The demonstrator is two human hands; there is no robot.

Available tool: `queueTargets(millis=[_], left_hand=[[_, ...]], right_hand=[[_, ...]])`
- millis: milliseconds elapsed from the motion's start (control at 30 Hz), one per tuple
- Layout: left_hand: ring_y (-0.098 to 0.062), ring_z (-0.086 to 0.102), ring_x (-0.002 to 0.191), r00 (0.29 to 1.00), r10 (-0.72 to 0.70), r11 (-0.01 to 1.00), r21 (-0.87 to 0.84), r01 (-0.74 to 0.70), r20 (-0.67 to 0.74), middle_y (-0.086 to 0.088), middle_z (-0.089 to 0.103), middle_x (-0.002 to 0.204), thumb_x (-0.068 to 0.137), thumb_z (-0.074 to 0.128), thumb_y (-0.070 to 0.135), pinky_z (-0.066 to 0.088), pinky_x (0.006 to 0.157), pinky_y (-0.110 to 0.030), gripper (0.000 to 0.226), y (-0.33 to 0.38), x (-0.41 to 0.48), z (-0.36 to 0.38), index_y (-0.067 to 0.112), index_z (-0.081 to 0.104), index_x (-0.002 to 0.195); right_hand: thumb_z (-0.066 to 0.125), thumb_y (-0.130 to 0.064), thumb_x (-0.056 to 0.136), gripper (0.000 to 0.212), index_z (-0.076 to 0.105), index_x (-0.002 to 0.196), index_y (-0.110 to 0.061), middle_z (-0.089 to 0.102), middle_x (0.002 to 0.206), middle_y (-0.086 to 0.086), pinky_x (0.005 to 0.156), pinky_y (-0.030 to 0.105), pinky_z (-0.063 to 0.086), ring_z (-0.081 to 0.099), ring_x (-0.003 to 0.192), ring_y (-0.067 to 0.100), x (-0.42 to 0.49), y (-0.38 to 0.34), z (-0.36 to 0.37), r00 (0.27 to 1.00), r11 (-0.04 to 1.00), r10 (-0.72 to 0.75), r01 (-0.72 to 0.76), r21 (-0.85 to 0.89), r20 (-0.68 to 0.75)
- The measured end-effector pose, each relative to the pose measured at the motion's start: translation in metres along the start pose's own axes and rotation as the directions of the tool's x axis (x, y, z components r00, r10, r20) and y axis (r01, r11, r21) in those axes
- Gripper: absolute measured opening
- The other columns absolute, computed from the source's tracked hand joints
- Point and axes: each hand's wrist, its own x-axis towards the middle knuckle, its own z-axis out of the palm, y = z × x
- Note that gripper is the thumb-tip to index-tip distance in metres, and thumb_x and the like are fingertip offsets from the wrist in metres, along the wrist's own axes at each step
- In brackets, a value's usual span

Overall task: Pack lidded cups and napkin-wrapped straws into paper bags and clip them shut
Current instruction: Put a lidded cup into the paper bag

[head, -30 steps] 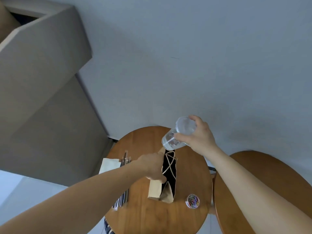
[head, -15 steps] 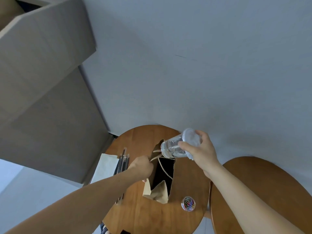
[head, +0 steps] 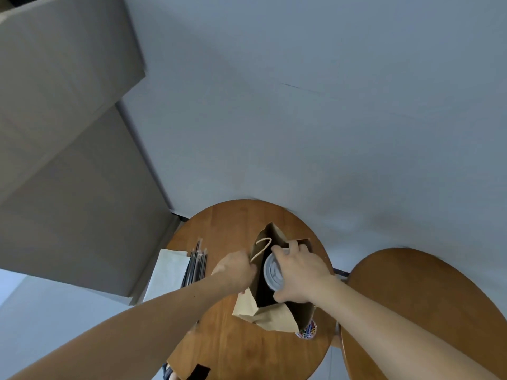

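Two hands work the paper bag [head: 271,318] on the round table [head: 230,223], and from my seat both sit lower than they did half a second ago. The left hand [head: 236,270] has drawn the bag's left rim outward, so the mouth gapes wider. The lidded cup [head: 272,272], which was tilted on its side in the air above the opening, now stands upright inside the mouth with its top facing me. The right hand [head: 301,275] has come down with it.

On the left hand the digits are curled tight, pinching the bag's left wall next to the twine handle [head: 260,248]. On the right hand the fingers [head: 295,248] are spread wide and bent over the cup's rim, thumb on the near side and index on the far side, gripping it from above. One fingertip touches the bag's far right edge.

Left of the bag lie a white napkin [head: 167,272] and, just beside it, a row of dark straws [head: 196,266]. At the bag's near right corner a small tub of coloured paper clips [head: 307,331] is partly hidden behind it. A second wooden table [head: 428,297] stands at the far right.
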Motion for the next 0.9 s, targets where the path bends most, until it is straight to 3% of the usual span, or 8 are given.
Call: queueTargets(millis=[167,300,467,633,833,900], left_hand=[[-0.018,0.071,0.066,1.0,-0.027,0.999,-0.028,0.026,-0.014,-0.004,0.068,0.083,0.096,0.044,0.02,0.062,0.071,-0.037,0.015,-0.014,-0.005,-0.002,0.017,0.056,0.105],[-0.022,0.069,0.081,0.998,-0.052,0.999,-0.014,0.051,-0.047,-0.004,0.065,0.094,0.098,0.047,0.023,0.06,0.08,-0.039,0.017,-0.026,-0.005,-0.001,0.017,0.056,0.11],[-0.021,0.067,0.086,0.996,-0.053,0.997,0.045,0.056,-0.065,-0.003,0.065,0.097,0.098,0.047,0.022,0.059,0.083,-0.039,0.018,-0.036,-0.006,0.0,0.02,0.054,0.115],[-0.022,0.066,0.086,0.996,-0.044,0.993,0.102,0.051,-0.073,-0.003,0.065,0.097,0.098,0.046,0.022,0.059,0.083,-0.04,0.02,-0.04,-0.002,-0.003,0.019,0.054,0.116],[-0.022,0.067,0.089,0.995,-0.027,0.986,0.163,0.042,-0.092,-0.003,0.065,0.102,0.099,0.048,0.023,0.058,0.085,-0.039,0.02,-0.036,-0.001,-0.006,0.019,0.053,0.117],[-0.024,0.067,0.092,0.995,-0.019,0.983,0.18,0.036,-0.096,-0.004,0.066,0.104,0.098,0.048,0.023,0.057,0.086,-0.04,0.021,-0.034,-0.003,-0.008,0.018,0.054,0.117]], right_hand=[[0.068,-0.056,0.077,0.097,0.014,0.15,-0.023,0.036,0.138,0.017,0.095,0.04,0.048,0.05,0.119,0.035,0.033,-0.016,0.046,0.98,0.991,0.116,-0.125,0.046,0.16],[0.066,-0.055,0.083,0.089,0.015,0.147,-0.022,0.035,0.14,0.018,0.094,0.038,0.05,0.05,0.12,0.035,0.055,-0.03,0.083,0.97,0.976,0.194,-0.206,0.068,0.149],[0.058,-0.047,0.088,0.079,0.015,0.148,-0.018,0.032,0.138,0.02,0.092,0.038,0.046,0.049,0.116,0.033,0.078,-0.042,0.116,0.967,0.97,0.207,-0.223,0.096,0.152],[0.059,-0.053,0.083,0.081,0.018,0.145,-0.019,0.033,0.135,0.018,0.089,0.036,0.045,0.049,0.111,0.031,0.088,-0.054,0.13,0.973,0.968,0.204,-0.217,0.126,0.102],[0.06,-0.046,0.087,0.088,0.005,0.152,-0.022,0.022,0.147,0.018,0.106,0.044,0.04,0.038,0.13,0.037,0.081,-0.057,0.123,0.948,0.934,0.279,-0.305,0.185,0.156],[0.063,-0.046,0.087,0.085,0.012,0.15,-0.021,0.023,0.149,0.017,0.11,0.045,0.037,0.035,0.135,0.037,0.076,-0.058,0.104,0.944,0.922,0.297,-0.322,0.213,0.141]])
